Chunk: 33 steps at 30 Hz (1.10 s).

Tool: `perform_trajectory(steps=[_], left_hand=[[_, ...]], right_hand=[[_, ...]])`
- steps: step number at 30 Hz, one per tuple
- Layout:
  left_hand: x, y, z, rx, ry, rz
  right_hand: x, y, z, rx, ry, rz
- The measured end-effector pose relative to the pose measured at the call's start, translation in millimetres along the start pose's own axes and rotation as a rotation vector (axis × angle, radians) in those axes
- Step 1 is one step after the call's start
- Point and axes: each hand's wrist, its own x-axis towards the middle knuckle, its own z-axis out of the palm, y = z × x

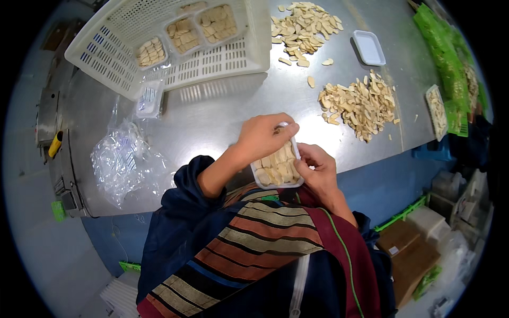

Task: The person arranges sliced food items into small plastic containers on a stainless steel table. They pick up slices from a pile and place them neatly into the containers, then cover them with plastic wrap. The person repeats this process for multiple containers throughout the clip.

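Observation:
In front of my torso, at the table's near edge, a white plastic tray (299, 151) holds rows of pale dried slices (274, 169). My right hand (318, 165) grips its right side, thumb at the rim and fingers beneath or behind. My left hand (264, 133) reaches across the tray's far end, its thumb and fingertips close together at the far corner. Whether a slice is pinched there is hidden. Just right of my hands lies a loose pile of slices (358, 105) on the metal table (214, 115).
At far left stands a white perforated plastic basket (214, 65) with several filled trays (216, 24). Clear plastic bags (125, 163) lie to my left, near a wrapped white tray (149, 99). Another slice pile (306, 30), an empty white tray (369, 47) and green mesh bags (441, 59) lie beyond.

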Motion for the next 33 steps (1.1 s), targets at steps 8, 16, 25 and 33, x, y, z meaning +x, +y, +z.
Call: perform_trajectory(steps=[8,16,25,33], left_hand=[[1,-32,8,-0.388,-0.222,0.068],[3,-29,12,-0.333,-0.276,0.088],[3,-44,5,-0.438,-0.317,0.06],[2,-46,9,-0.401,-0.357,0.037]], right_hand=[[-6,-7,-5,0.403,-0.191,0.26],[1,-7,-13,-0.015,-0.265,0.183],[-1,5,2,0.35,-0.189,0.281],[5,11,-2,0.181,-0.258,0.233]])
